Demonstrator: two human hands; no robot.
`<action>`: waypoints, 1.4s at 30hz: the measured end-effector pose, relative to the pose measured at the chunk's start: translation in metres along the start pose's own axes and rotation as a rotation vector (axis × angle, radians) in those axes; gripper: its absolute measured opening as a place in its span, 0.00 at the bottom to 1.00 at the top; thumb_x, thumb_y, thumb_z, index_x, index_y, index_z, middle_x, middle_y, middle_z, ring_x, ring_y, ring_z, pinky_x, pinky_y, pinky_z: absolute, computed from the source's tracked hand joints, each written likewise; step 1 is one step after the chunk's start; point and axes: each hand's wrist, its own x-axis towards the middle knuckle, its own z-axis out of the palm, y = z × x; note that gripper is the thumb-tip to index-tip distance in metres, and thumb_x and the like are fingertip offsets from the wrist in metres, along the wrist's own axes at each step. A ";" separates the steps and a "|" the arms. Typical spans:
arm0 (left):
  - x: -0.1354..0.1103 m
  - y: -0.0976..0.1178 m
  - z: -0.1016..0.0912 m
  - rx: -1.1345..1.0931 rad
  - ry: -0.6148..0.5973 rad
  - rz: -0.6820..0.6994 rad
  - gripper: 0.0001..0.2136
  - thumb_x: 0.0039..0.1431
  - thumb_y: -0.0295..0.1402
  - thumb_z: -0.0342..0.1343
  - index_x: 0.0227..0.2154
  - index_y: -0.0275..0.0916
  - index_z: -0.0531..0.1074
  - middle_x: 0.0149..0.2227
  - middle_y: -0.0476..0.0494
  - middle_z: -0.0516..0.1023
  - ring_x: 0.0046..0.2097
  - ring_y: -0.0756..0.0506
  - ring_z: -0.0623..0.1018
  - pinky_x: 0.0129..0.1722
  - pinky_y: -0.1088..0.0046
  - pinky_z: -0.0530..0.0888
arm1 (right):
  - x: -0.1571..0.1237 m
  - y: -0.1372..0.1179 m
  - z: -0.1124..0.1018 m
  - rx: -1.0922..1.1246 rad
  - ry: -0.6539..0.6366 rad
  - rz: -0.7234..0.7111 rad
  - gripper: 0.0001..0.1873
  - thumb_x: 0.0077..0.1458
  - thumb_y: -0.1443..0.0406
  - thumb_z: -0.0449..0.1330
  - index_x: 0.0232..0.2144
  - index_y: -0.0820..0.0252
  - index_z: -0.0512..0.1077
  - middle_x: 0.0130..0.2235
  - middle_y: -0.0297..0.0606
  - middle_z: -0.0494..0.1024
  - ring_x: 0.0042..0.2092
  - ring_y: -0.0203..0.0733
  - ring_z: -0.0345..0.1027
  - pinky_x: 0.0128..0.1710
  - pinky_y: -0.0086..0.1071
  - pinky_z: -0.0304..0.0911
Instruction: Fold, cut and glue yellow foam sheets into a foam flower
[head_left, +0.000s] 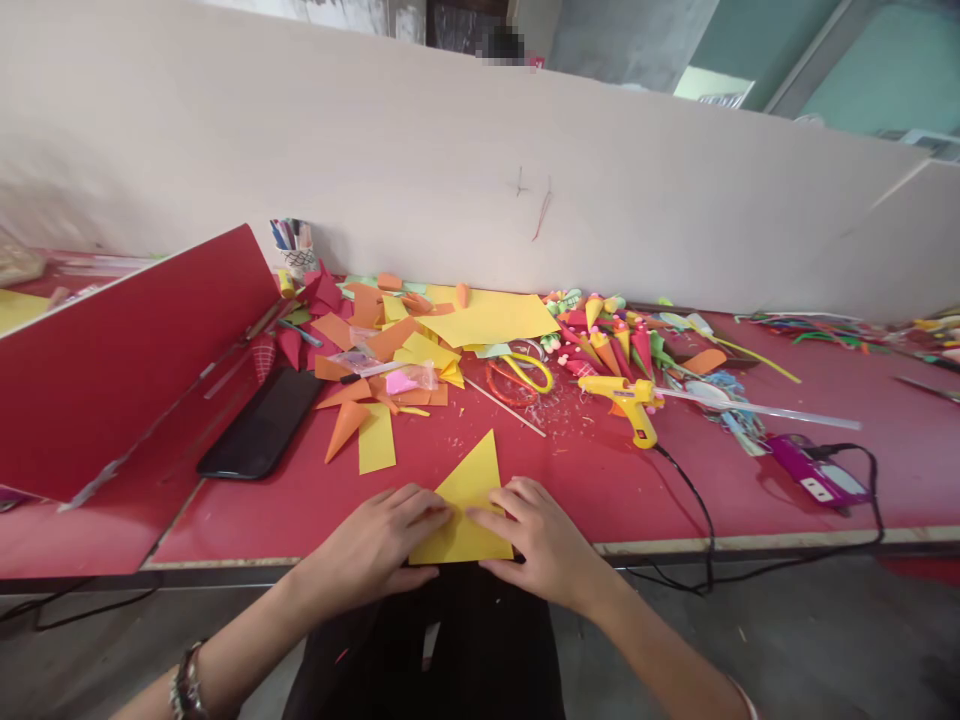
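Observation:
A yellow sheet of paper (469,510), pointed at the top, lies at the table's front edge between my hands. My left hand (390,535) grips its left side, fingers on top and thumb low at the edge. On the right side, my right hand (536,530) holds it the same way, with fingertips pressed on the surface. Just beyond the left hand rests a small yellow paper rectangle (376,440). An orange paper cone (346,428) is beside that rectangle.
A yellow glue gun (634,405) lies right, its cord running to a purple power strip (817,472). Paper cones (604,345) are heaped behind it. At left are a black phone (261,425) and a red upright board (142,365). A pen cup (298,255) stands by the wall.

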 end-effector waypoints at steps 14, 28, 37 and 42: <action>0.012 -0.013 0.017 -0.149 0.146 -0.095 0.12 0.51 0.30 0.54 0.40 0.45 0.69 0.40 0.47 0.71 0.40 0.47 0.70 0.38 0.71 0.68 | 0.008 0.003 0.018 0.285 0.213 0.161 0.06 0.51 0.68 0.56 0.32 0.56 0.72 0.33 0.36 0.70 0.36 0.38 0.59 0.35 0.31 0.58; 0.016 -0.007 0.017 -0.093 0.255 -0.423 0.12 0.53 0.39 0.50 0.21 0.37 0.68 0.28 0.48 0.71 0.31 0.49 0.70 0.34 0.72 0.62 | 0.023 0.002 0.016 0.334 0.281 0.382 0.06 0.48 0.63 0.59 0.23 0.60 0.67 0.28 0.34 0.70 0.33 0.37 0.62 0.34 0.30 0.58; 0.013 -0.003 0.015 0.086 0.306 -0.496 0.14 0.53 0.40 0.50 0.18 0.37 0.62 0.22 0.51 0.68 0.27 0.49 0.68 0.31 0.71 0.59 | 0.023 -0.001 0.026 0.123 0.308 0.410 0.11 0.48 0.64 0.58 0.19 0.60 0.62 0.27 0.35 0.67 0.32 0.37 0.60 0.33 0.29 0.58; 0.010 -0.008 0.016 0.148 0.299 -0.458 0.10 0.55 0.39 0.48 0.25 0.38 0.65 0.26 0.48 0.70 0.28 0.48 0.70 0.31 0.70 0.63 | 0.023 -0.003 0.025 0.037 0.303 0.392 0.09 0.50 0.64 0.57 0.21 0.60 0.62 0.28 0.37 0.68 0.33 0.39 0.60 0.32 0.31 0.58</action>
